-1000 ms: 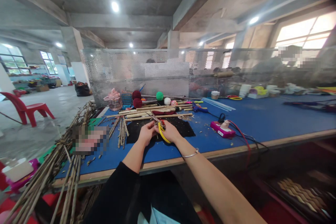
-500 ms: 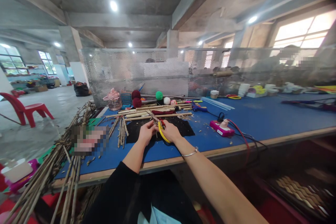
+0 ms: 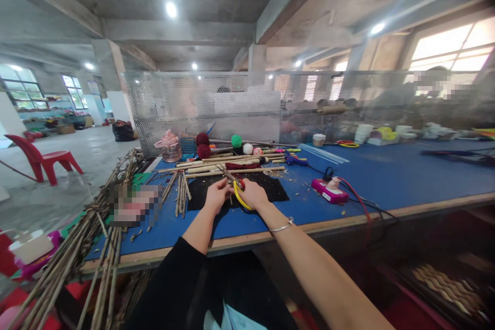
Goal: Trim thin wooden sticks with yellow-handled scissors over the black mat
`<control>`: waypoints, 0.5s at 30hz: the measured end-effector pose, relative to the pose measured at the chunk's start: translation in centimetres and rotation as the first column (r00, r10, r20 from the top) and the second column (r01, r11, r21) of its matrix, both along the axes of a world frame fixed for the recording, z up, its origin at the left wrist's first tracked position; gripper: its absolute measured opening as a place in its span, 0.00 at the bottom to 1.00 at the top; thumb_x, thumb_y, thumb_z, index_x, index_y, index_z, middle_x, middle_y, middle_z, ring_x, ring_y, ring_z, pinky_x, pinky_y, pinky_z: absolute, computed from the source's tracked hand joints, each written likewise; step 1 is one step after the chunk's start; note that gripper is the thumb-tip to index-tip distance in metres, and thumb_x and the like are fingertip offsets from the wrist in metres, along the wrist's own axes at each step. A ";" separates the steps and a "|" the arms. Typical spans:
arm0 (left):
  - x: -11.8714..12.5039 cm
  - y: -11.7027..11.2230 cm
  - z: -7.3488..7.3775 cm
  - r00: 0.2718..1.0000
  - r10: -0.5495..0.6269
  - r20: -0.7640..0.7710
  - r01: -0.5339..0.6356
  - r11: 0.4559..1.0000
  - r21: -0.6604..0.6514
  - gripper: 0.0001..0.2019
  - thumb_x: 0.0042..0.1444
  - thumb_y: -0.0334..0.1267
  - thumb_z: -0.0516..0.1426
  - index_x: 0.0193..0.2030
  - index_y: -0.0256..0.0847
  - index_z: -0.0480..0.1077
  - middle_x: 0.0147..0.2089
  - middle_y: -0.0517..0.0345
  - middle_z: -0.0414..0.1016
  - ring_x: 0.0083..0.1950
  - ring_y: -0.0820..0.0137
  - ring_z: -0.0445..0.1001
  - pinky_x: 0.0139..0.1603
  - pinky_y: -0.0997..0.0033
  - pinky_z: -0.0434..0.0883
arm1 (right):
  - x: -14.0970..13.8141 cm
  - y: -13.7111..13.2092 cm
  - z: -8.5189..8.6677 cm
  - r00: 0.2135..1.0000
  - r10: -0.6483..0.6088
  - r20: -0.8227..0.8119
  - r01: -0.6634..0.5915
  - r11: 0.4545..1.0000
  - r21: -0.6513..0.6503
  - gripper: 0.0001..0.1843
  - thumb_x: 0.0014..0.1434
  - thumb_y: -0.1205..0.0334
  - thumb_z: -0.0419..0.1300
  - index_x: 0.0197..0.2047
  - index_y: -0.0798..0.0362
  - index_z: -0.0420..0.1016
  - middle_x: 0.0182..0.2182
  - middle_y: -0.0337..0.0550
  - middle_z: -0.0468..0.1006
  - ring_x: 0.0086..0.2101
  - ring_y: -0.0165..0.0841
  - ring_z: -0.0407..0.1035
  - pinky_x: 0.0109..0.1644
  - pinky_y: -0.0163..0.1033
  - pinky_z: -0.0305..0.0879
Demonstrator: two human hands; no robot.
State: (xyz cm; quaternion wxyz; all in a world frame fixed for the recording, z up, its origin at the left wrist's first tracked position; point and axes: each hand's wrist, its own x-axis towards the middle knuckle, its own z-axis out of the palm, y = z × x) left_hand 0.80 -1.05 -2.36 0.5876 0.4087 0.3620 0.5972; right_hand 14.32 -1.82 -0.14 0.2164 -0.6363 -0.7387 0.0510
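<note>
My right hand (image 3: 253, 194) is closed around yellow-handled scissors (image 3: 240, 197), whose blades point up and to the left. Close beside it, my left hand (image 3: 217, 195) has its fingers pinched together near the blades; what they hold is too small to make out. Both hands are over a black cloth (image 3: 274, 188) on the blue table (image 3: 240, 227). Behind them lie several thin wooden sticks (image 3: 209, 169) and a dark red piece (image 3: 242, 166). Short twigs (image 3: 181, 193) rest left of the cloth.
Balls of yarn in dark red, green (image 3: 236, 141) and white sit behind the sticks. A bundle of long twigs (image 3: 88, 227) overhangs the left table edge. To the right are a pink power strip (image 3: 329, 191) with cords and a blue glue gun (image 3: 296, 159). A perforated metal screen (image 3: 201, 98) stands behind.
The whole view has shifted slightly, so things appear a little further right. Both hands and the scissors keep nearly the same pose over the cloth.
</note>
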 end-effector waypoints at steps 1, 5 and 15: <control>0.0 0.0 0.1 1.000 0.003 0.001 -0.003 1.000 -0.008 0.20 0.39 0.32 0.62 0.43 0.38 0.71 0.40 0.52 0.74 0.31 0.74 0.71 0.36 0.71 0.69 | 0.0 0.0 0.0 1.000 0.002 0.001 -0.002 1.000 0.002 0.28 0.48 0.35 0.48 0.37 0.52 0.67 0.34 0.48 0.75 0.36 0.39 0.69 0.35 0.36 0.58; 0.1 -0.1 0.2 1.000 -0.007 0.001 0.007 1.000 -0.018 0.19 0.39 0.31 0.62 0.42 0.37 0.71 0.38 0.52 0.74 0.30 0.75 0.70 0.34 0.73 0.69 | 0.0 0.1 -0.1 1.000 0.009 0.003 -0.009 1.000 0.014 0.29 0.49 0.34 0.47 0.38 0.51 0.67 0.35 0.48 0.75 0.36 0.40 0.69 0.34 0.37 0.59; 0.1 -0.1 0.3 0.999 0.000 -0.051 0.000 1.000 0.012 0.18 0.40 0.33 0.61 0.42 0.36 0.72 0.34 0.54 0.74 0.23 0.80 0.66 0.24 0.80 0.63 | 0.0 0.0 0.0 1.000 -0.001 -0.006 0.001 1.000 0.003 0.29 0.48 0.35 0.48 0.38 0.51 0.68 0.35 0.48 0.75 0.37 0.40 0.70 0.35 0.37 0.60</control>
